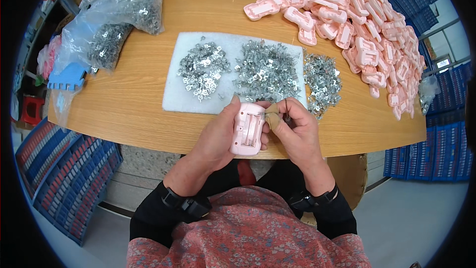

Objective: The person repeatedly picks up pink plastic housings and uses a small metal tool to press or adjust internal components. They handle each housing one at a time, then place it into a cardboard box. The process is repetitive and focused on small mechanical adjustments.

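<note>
A pink plastic housing with an open battery compartment (247,129) is gripped in my left hand (212,136), held over the table's near edge. My right hand (301,136) is pinched at the housing's right side, with a tan wrap on one fingertip. A thin dark tool (287,110) stands up between its fingers; its kind and its tip are hidden. Just beyond my hands lies a white foam sheet (173,92) bearing two heaps of small metal contact pieces, a left heap (204,69) and a right heap (267,69). Another heap of metal pieces (322,82) lies against its right edge.
A large pile of pink housings (367,52) covers the table's far right. Clear plastic bags of metal pieces (141,7) sit at the far left, with blue interlocking foam (67,77) near them. Blue racks (69,173) stand on the floor at both sides.
</note>
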`<action>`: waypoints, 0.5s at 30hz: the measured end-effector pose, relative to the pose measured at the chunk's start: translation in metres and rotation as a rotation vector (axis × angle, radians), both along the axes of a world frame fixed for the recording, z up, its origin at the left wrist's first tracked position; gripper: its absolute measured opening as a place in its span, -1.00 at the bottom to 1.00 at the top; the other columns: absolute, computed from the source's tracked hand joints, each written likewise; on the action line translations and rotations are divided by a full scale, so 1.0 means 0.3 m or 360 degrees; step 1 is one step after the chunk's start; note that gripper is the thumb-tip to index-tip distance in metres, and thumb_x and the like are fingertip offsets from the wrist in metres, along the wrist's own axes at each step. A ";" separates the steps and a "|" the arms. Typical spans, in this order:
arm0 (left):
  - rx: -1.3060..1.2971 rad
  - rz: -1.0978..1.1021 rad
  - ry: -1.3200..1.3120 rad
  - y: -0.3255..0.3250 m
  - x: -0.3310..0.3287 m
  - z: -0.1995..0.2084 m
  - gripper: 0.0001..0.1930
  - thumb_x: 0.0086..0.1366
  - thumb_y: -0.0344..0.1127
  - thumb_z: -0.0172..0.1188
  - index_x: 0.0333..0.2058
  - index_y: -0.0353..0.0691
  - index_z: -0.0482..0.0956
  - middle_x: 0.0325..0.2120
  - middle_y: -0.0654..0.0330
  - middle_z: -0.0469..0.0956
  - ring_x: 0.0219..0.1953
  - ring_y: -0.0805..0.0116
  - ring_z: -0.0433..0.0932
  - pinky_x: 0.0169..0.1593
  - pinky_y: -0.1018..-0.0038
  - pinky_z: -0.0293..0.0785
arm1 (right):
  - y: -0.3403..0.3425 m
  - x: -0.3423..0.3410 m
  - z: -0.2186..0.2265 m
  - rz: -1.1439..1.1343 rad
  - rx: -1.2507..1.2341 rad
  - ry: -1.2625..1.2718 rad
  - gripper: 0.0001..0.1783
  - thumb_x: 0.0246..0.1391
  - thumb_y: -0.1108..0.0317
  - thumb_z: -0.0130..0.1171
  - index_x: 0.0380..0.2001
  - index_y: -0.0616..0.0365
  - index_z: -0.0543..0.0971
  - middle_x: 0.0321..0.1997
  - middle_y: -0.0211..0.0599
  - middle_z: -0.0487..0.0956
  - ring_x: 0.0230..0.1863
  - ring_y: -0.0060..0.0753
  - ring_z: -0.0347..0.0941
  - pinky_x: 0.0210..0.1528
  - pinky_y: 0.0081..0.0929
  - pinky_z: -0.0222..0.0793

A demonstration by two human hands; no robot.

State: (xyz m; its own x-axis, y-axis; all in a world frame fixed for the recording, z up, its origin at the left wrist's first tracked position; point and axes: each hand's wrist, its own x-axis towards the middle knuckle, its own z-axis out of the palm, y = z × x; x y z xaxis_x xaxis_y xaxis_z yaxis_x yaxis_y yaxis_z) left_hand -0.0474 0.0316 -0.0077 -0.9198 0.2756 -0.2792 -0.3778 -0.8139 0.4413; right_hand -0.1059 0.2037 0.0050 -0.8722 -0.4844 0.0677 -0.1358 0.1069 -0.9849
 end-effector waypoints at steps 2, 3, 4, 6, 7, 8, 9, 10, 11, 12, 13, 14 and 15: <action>-0.0022 -0.0007 -0.0001 -0.002 -0.001 -0.004 -0.34 0.53 0.11 -0.50 0.21 -0.34 0.30 -0.31 0.05 0.59 -0.33 0.21 0.64 -0.19 0.24 0.65 | -0.001 0.000 0.002 -0.0002 -0.0012 0.0005 -0.87 0.05 0.49 0.24 -0.33 0.29 0.54 -0.39 -0.49 0.36 -0.41 -0.69 0.22 -0.35 -0.67 0.20; -0.0033 -0.0013 -0.0002 -0.001 -0.002 -0.007 -0.34 0.53 0.10 -0.50 0.20 -0.34 0.30 -0.30 0.05 0.59 -0.33 0.21 0.65 -0.19 0.24 0.65 | -0.001 0.001 0.002 -0.0006 -0.0017 0.0007 -0.87 0.05 0.49 0.24 -0.33 0.29 0.54 -0.40 -0.49 0.36 -0.42 -0.69 0.22 -0.35 -0.67 0.20; -0.0056 -0.0017 -0.0003 -0.001 -0.004 -0.008 -0.35 0.53 0.10 -0.49 0.19 -0.34 0.31 -0.29 0.05 0.59 -0.33 0.21 0.65 -0.19 0.24 0.65 | -0.003 0.002 0.005 -0.0003 0.0005 0.0035 -0.87 0.04 0.50 0.24 -0.32 0.29 0.54 -0.40 -0.48 0.36 -0.43 -0.69 0.23 -0.36 -0.67 0.21; -0.0105 -0.0022 -0.0004 -0.003 -0.006 -0.005 -0.36 0.53 0.10 -0.49 0.18 -0.34 0.32 -0.27 0.04 0.59 -0.33 0.21 0.65 -0.20 0.24 0.66 | -0.011 0.003 0.020 0.0004 0.0050 0.0092 -0.86 0.02 0.53 0.24 -0.30 0.30 0.55 -0.40 -0.46 0.37 -0.45 -0.69 0.23 -0.38 -0.67 0.21; -0.0103 -0.0020 -0.0004 -0.004 -0.004 -0.006 -0.36 0.53 0.09 -0.48 0.17 -0.34 0.33 -0.26 0.04 0.59 -0.34 0.21 0.65 -0.21 0.24 0.66 | -0.010 0.003 0.027 0.0011 0.0099 0.0177 -0.84 0.01 0.54 0.23 -0.29 0.30 0.55 -0.40 -0.44 0.38 -0.46 -0.68 0.26 -0.39 -0.67 0.23; -0.0102 -0.0018 -0.0003 -0.004 -0.003 -0.007 -0.37 0.53 0.09 -0.48 0.16 -0.34 0.33 -0.25 0.04 0.59 -0.34 0.21 0.65 -0.21 0.25 0.66 | -0.007 0.002 0.033 0.0019 0.0147 0.0261 -0.83 0.00 0.55 0.23 -0.28 0.30 0.56 -0.39 -0.43 0.39 -0.47 -0.67 0.28 -0.41 -0.66 0.25; -0.0100 -0.0017 -0.0003 -0.004 -0.002 -0.008 -0.37 0.53 0.09 -0.48 0.16 -0.34 0.34 -0.24 0.04 0.59 -0.34 0.21 0.65 -0.21 0.25 0.66 | -0.006 0.001 0.039 0.0026 0.0197 0.0346 -0.81 -0.02 0.56 0.23 -0.27 0.31 0.56 -0.39 -0.41 0.40 -0.48 -0.66 0.31 -0.42 -0.65 0.27; -0.0138 -0.0018 -0.0020 -0.003 -0.002 0.001 -0.37 0.54 0.08 -0.49 0.16 -0.33 0.34 -0.27 0.07 0.58 -0.34 0.25 0.64 -0.20 0.29 0.65 | -0.007 0.002 0.045 0.0028 0.0234 0.0398 -0.80 -0.03 0.56 0.23 -0.26 0.31 0.56 -0.39 -0.39 0.41 -0.48 -0.64 0.34 -0.42 -0.64 0.30; -0.0177 -0.0019 -0.0036 -0.001 -0.003 0.019 -0.37 0.54 0.07 -0.51 0.16 -0.33 0.35 -0.29 0.09 0.58 -0.35 0.29 0.63 -0.19 0.32 0.63 | -0.008 0.003 0.051 0.0030 0.0271 0.0449 -0.78 -0.03 0.57 0.22 -0.25 0.31 0.56 -0.38 -0.37 0.43 -0.48 -0.62 0.37 -0.42 -0.63 0.33; -0.0216 -0.0022 -0.0053 0.002 -0.003 0.029 -0.36 0.54 0.06 -0.53 0.17 -0.32 0.35 -0.31 0.11 0.57 -0.35 0.32 0.62 -0.19 0.36 0.62 | -0.007 0.004 0.056 0.0030 0.0308 0.0500 -0.77 -0.04 0.57 0.22 -0.24 0.32 0.56 -0.37 -0.35 0.45 -0.48 -0.59 0.41 -0.42 -0.61 0.36; -0.0220 -0.0022 -0.0048 0.002 -0.003 0.025 -0.36 0.54 0.06 -0.53 0.17 -0.32 0.35 -0.32 0.11 0.57 -0.35 0.32 0.62 -0.19 0.36 0.62 | -0.005 0.002 0.058 0.0038 0.0332 0.0539 -0.76 -0.05 0.58 0.22 -0.23 0.32 0.57 -0.36 -0.33 0.46 -0.48 -0.57 0.43 -0.42 -0.61 0.38; -0.0225 -0.0022 -0.0042 0.003 -0.003 0.020 -0.36 0.54 0.06 -0.53 0.17 -0.33 0.35 -0.32 0.12 0.57 -0.35 0.32 0.62 -0.19 0.37 0.62 | -0.003 -0.001 0.060 0.0045 0.0357 0.0578 -0.75 -0.06 0.58 0.21 -0.23 0.32 0.57 -0.35 -0.31 0.48 -0.47 -0.55 0.44 -0.41 -0.60 0.40; -0.0231 -0.0024 -0.0036 0.003 -0.003 0.018 -0.36 0.54 0.06 -0.53 0.17 -0.33 0.35 -0.32 0.12 0.57 -0.36 0.32 0.62 -0.19 0.38 0.61 | -0.002 -0.002 0.062 0.0049 0.0382 0.0618 -0.74 -0.06 0.58 0.21 -0.22 0.32 0.57 -0.34 -0.29 0.50 -0.46 -0.54 0.46 -0.41 -0.59 0.41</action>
